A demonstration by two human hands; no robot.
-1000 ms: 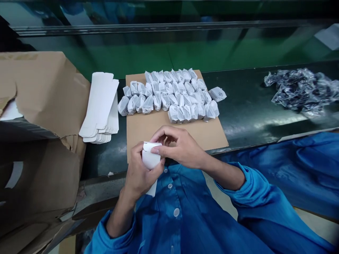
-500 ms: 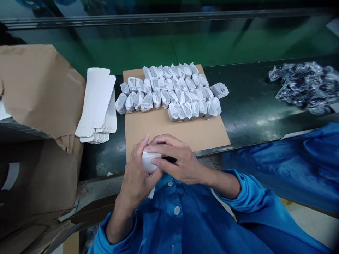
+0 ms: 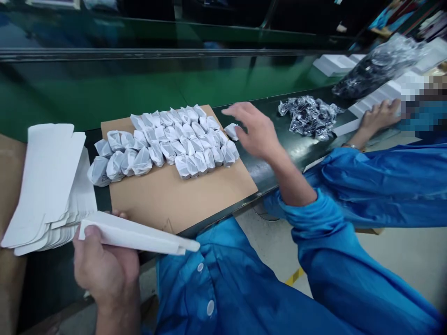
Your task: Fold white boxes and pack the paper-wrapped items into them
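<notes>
White carton (image 3: 136, 235), one, elongated: in the left hand (image 3: 108, 265), gripped at one end, at the near edge of the brown cardboard sheet (image 3: 157, 200). Right hand (image 3: 253, 130): fingers loosely spread, beside the lone wrapped packet (image 3: 230, 130). Wrapped packets (image 3: 181, 144): rows, on sheet. Flat white blanks (image 3: 52, 172): stacked, left. Clear-bagged dark items (image 3: 310, 116): heaped, right, on dark bench (image 3: 267, 171).

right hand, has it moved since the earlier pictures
Yes. Against the cardboard sheet, the right hand has moved forward and rightward, from the near edge to beyond the right edge.
</notes>
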